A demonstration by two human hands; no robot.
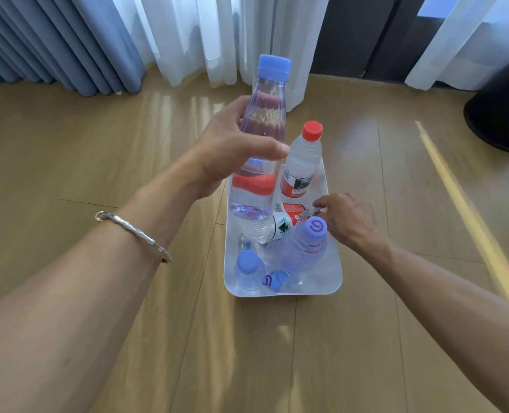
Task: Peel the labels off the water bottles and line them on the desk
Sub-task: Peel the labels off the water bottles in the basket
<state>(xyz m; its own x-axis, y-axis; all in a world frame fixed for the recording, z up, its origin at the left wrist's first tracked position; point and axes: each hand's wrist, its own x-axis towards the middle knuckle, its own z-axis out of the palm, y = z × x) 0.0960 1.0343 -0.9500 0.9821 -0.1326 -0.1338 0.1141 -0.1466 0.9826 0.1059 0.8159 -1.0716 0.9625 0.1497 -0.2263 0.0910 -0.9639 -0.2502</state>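
Note:
My left hand [232, 150] grips a clear, label-free bottle [265, 114] with a blue cap, holding it upright above the far left of a white tray [335, 263]. In the tray a red-capped bottle [302, 162] stands with its red label on. A bottle [280, 226] with a red and white label lies on its side. Two purple-capped bottles stand nearer me, one tall [305, 248] and one small [248, 269]. My right hand [348, 222] reaches over the tray's right rim, fingertips pinching a crumpled bit of label [307, 215] at the lying bottle.
The tray sits on a wooden surface [128, 144]. A blue label scrap [274, 280] lies in the tray's near end. Blue curtains [53, 40] and white sheers [217, 34] hang at the back. A black round object [500, 114] stands at far right.

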